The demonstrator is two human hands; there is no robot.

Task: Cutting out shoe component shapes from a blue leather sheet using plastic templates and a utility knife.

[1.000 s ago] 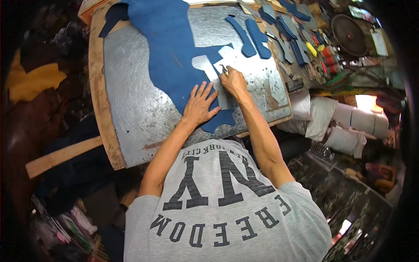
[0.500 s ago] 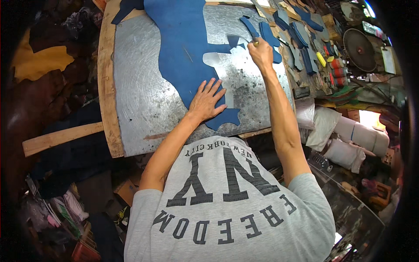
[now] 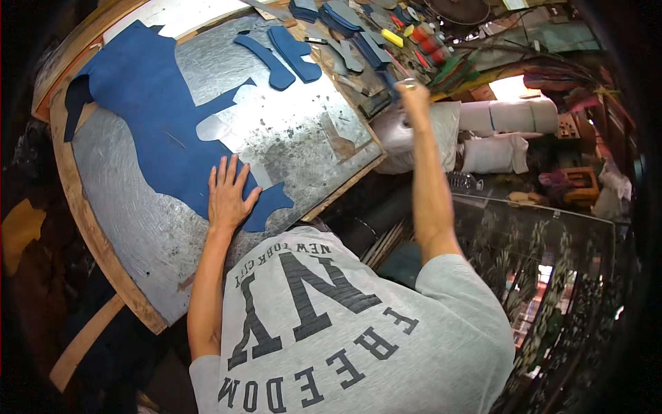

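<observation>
My left hand point(image 3: 229, 196) lies flat with its fingers spread on a large blue sheet of leather-like material point(image 3: 148, 110) with an irregular edge. My right hand point(image 3: 416, 107) is raised beyond the right edge of the worktable, closed around a knife point(image 3: 408, 84) of which little more than the handle end shows. Motion smears this hand, and a dark blue scrap point(image 3: 389, 84) appears beside it; whether it touches the blade I cannot tell. Two cut blue pieces, a curved strip point(image 3: 265, 61) and a wider one point(image 3: 294, 55), lie beyond the sheet.
A scratched metal plate point(image 3: 114, 193) with a wooden border point(image 3: 100, 241) tops the worktable. Stacks of blue pieces point(image 3: 341, 17), a yellow object point(image 3: 392, 37) and red spools point(image 3: 429, 45) crowd the far right. Wrapped white rolls point(image 3: 510, 116) stand past the right edge.
My right hand has swung from over the metal plate to past the table's right edge, with the knife. The view has turned rightward; my left hand stays on the blue sheet.
</observation>
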